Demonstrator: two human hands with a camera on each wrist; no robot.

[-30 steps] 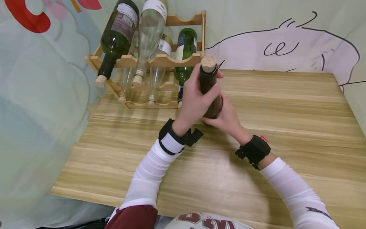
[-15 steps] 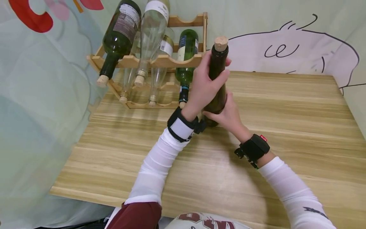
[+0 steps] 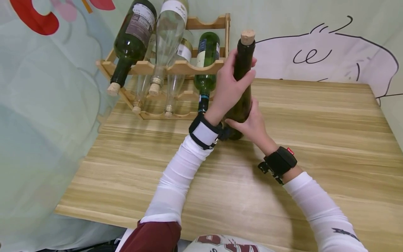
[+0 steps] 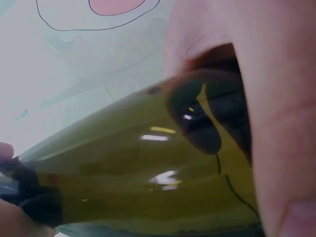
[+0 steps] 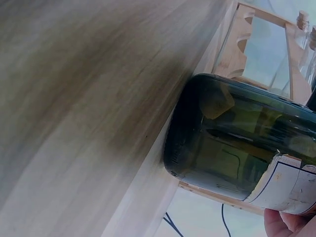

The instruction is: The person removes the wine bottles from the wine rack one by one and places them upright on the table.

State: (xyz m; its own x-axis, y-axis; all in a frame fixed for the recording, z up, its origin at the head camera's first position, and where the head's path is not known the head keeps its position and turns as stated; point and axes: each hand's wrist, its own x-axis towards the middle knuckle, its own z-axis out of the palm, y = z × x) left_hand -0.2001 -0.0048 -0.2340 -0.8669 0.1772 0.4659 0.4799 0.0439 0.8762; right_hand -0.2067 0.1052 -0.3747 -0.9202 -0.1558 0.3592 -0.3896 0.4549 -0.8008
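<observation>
A dark green wine bottle (image 3: pixel 243 103) stands nearly upright, slightly tilted, with a cork (image 3: pixel 247 37) in its mouth. My left hand (image 3: pixel 227 85) grips it around the neck and shoulder, thumb across the front. Lower down, my right hand (image 3: pixel 254 125) holds the body, its thumb on the near side. In the left wrist view the bottle's greenish glass (image 4: pixel 118 168) fills much of the picture between fingers. The right wrist view shows its base close over the wooden table (image 5: pixel 64 128), a torn white label (image 5: pixel 289 185), and fingertips (image 5: pixel 276 224) against that label.
To the left stands a two-tier wooden wine rack (image 3: pixel 181 67). Its upper tier bears a dark green bottle (image 3: pixel 127 45) and a clear bottle (image 3: pixel 170 33), corked necks jutting forward. Clear bottles and a green bottle (image 3: pixel 206 52) lie below. A printed curtain (image 3: pixel 315 52) hangs behind the table.
The bottle has swung from tilted toward me to more upright, its corked top moving right and away. My left hand has followed it up and right; the right hand has barely shifted.
</observation>
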